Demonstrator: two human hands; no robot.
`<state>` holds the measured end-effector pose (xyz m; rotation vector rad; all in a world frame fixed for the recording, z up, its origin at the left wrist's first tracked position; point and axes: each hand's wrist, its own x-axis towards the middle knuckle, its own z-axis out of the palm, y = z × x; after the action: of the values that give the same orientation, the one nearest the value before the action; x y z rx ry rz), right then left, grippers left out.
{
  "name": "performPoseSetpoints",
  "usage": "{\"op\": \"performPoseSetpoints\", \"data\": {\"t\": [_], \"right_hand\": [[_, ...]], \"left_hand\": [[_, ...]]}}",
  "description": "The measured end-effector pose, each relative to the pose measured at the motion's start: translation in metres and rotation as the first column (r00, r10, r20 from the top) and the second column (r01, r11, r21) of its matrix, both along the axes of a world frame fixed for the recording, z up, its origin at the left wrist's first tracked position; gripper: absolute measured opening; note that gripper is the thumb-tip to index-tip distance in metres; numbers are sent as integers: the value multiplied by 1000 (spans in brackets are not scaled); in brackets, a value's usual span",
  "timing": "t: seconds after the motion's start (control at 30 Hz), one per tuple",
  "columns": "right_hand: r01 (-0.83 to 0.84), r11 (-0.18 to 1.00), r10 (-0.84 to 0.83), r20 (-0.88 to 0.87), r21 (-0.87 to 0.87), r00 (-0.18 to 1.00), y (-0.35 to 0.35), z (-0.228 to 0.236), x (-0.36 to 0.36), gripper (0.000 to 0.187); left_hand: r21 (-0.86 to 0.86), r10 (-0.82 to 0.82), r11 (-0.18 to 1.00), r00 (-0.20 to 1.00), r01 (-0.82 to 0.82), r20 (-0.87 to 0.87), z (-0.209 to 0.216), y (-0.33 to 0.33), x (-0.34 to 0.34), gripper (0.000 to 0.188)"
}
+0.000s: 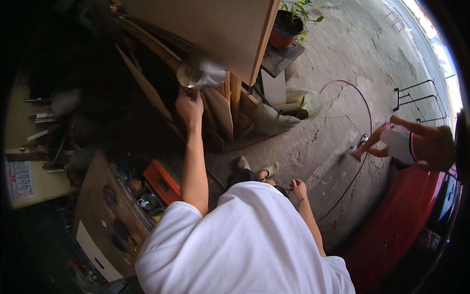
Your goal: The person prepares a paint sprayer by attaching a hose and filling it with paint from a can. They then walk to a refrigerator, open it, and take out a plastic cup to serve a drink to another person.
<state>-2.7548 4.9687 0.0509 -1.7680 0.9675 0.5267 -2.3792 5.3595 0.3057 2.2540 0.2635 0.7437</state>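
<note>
My left hand (pixel 189 105) is raised in front of me, its fingers wrapped round a spray gun (pixel 188 77). The gun has a round metal cup, and its silvery part is smeared by motion. Just beyond it stands a large pale wooden panel (pixel 205 29) with a brown edge; gun and panel look close, but I cannot tell whether they touch. My right hand (pixel 298 189) hangs low by my right side, a bracelet on its wrist. Its fingers are curled in, and nothing shows in them.
Wood offcuts (pixel 230 108) lean under the panel, beside a pale sack (pixel 279 120). A potted plant (pixel 285 29) stands beyond. A red hose (pixel 368 105) curves over the concrete. Another person (pixel 416 142) is at right, near a red car (pixel 396 220). An orange toolbox (pixel 161 181) lies left.
</note>
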Motion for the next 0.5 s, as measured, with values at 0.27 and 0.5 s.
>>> {"op": "performPoseSetpoints", "data": {"t": [0.27, 0.5], "right_hand": [[-143, 984, 119, -203, -104, 972, 36, -19, -94, 44], [-171, 980, 143, -234, -104, 962, 23, -16, -64, 39]], "left_hand": [[38, -90, 994, 979, 98, -184, 35, 8, 0, 28], [10, -82, 996, 982, 84, -168, 47, -5, -11, 27]]}}
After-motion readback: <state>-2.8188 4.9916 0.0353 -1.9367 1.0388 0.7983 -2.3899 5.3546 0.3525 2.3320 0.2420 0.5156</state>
